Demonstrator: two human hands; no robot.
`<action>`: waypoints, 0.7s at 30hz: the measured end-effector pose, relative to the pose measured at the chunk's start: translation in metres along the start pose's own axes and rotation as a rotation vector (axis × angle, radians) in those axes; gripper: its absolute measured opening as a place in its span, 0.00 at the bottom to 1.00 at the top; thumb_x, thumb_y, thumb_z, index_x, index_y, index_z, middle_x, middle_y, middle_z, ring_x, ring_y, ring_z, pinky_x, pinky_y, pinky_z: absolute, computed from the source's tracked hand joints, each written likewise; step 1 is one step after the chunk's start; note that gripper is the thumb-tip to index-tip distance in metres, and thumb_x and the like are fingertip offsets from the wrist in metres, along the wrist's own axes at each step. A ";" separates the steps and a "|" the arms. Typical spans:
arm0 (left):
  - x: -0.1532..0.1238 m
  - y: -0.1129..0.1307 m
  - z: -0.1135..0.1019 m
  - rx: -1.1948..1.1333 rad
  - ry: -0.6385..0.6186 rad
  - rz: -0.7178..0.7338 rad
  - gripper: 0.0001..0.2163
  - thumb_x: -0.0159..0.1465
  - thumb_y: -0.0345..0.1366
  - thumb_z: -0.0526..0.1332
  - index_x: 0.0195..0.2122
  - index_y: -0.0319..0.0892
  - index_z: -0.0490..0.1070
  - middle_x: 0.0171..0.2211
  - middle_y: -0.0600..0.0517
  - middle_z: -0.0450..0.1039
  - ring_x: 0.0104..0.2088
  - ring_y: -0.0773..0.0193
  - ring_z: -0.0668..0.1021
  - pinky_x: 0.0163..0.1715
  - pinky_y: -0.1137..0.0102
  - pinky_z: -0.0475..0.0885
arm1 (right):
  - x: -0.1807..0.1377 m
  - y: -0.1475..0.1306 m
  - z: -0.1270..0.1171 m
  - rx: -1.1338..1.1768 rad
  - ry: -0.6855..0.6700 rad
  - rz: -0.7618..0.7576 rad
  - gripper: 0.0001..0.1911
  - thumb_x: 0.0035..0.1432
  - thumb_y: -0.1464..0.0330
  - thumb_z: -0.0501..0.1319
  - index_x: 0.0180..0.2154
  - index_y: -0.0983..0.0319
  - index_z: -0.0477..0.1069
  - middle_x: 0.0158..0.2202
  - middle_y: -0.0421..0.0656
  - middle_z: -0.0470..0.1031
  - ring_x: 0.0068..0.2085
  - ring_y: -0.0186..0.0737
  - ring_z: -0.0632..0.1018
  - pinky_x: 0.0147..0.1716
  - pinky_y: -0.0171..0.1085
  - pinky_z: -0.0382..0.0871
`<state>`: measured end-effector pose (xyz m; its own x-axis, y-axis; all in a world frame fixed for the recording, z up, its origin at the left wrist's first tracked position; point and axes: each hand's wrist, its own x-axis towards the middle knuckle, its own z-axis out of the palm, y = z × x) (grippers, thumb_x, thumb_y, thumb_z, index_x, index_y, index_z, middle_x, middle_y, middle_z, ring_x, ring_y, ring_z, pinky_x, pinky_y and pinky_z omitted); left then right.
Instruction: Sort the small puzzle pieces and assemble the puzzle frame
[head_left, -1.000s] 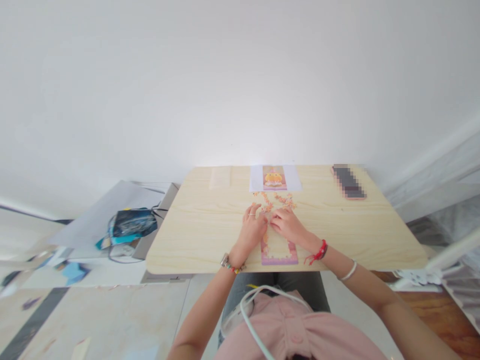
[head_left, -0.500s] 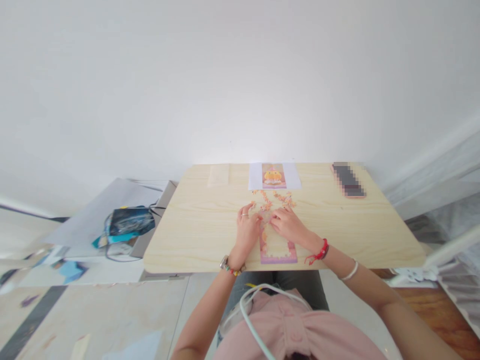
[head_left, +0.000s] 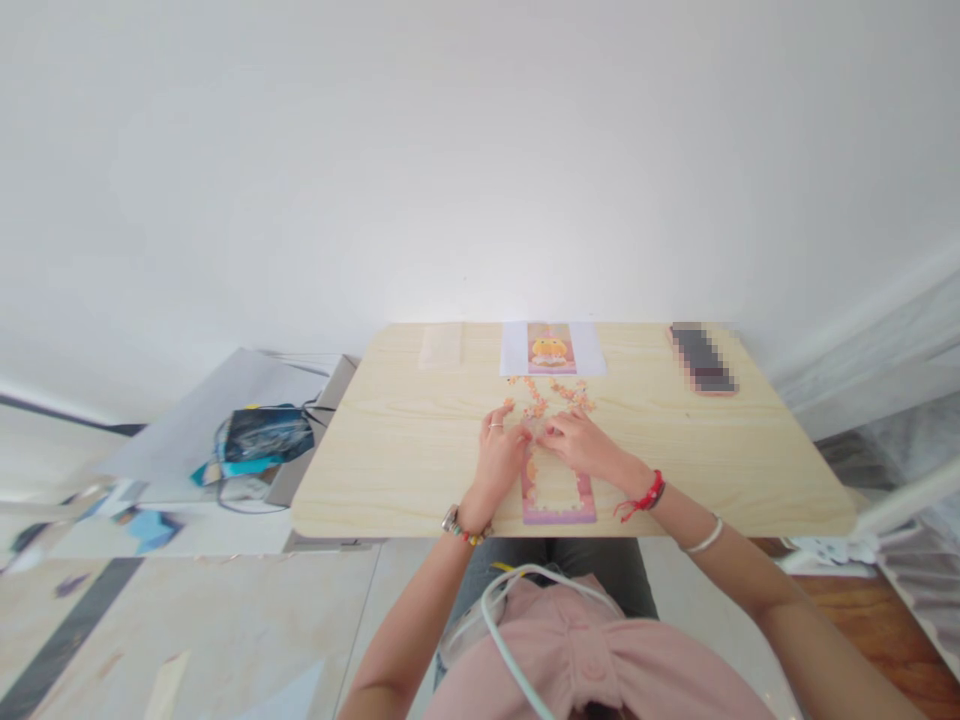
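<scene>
A jigsaw puzzle (head_left: 559,516) with a purple-pink border lies near the table's front edge; bare wood shows through its middle. At its upper left, my left hand (head_left: 501,455) has thumb and index finger pinched on the puzzle's pieces. Facing it from the right, my right hand (head_left: 583,445) is closed too, its fingertips at the puzzle's top edge. The fingers largely hide what they grip. Loose orange jigsaw pieces (head_left: 571,393) are scattered just beyond both hands. Behind them lies a white sheet with a pumpkin picture (head_left: 550,350).
A phone (head_left: 705,360) lies at the back right of the wooden table (head_left: 390,450). At the back left is a clear plastic sleeve (head_left: 441,346). Left of the table, a dark bag (head_left: 268,437) rests on a lower surface. A white cable (head_left: 491,620) loops across my lap.
The view has shifted slightly. Both hands stay at the puzzle's upper end, with only small finger movements.
</scene>
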<state>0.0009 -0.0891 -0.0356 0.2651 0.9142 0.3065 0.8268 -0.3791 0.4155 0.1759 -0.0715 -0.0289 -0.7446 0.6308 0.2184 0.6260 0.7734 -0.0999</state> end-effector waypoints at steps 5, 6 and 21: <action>0.001 0.001 0.000 0.031 0.015 0.016 0.08 0.57 0.27 0.55 0.31 0.41 0.73 0.44 0.44 0.67 0.54 0.56 0.61 0.52 0.58 0.60 | 0.003 -0.003 0.003 0.009 0.002 0.010 0.11 0.59 0.71 0.52 0.30 0.63 0.72 0.30 0.44 0.67 0.34 0.37 0.67 0.38 0.40 0.55; 0.001 0.001 0.000 0.030 0.014 0.020 0.08 0.57 0.27 0.55 0.32 0.41 0.73 0.44 0.44 0.67 0.54 0.56 0.61 0.52 0.58 0.60 | 0.004 -0.004 0.003 0.008 -0.002 0.010 0.11 0.59 0.72 0.52 0.30 0.64 0.72 0.30 0.44 0.68 0.35 0.38 0.67 0.38 0.40 0.56; 0.011 -0.004 -0.001 0.069 0.066 0.003 0.08 0.57 0.27 0.56 0.37 0.41 0.70 0.48 0.43 0.62 0.51 0.55 0.63 0.50 0.56 0.61 | -0.007 0.037 -0.007 0.141 0.158 0.229 0.08 0.54 0.75 0.55 0.32 0.63 0.73 0.33 0.44 0.69 0.37 0.38 0.69 0.37 0.38 0.60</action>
<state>0.0002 -0.0772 -0.0329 0.2361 0.9009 0.3643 0.8587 -0.3689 0.3557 0.2060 -0.0473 -0.0274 -0.5353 0.7810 0.3218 0.7268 0.6200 -0.2957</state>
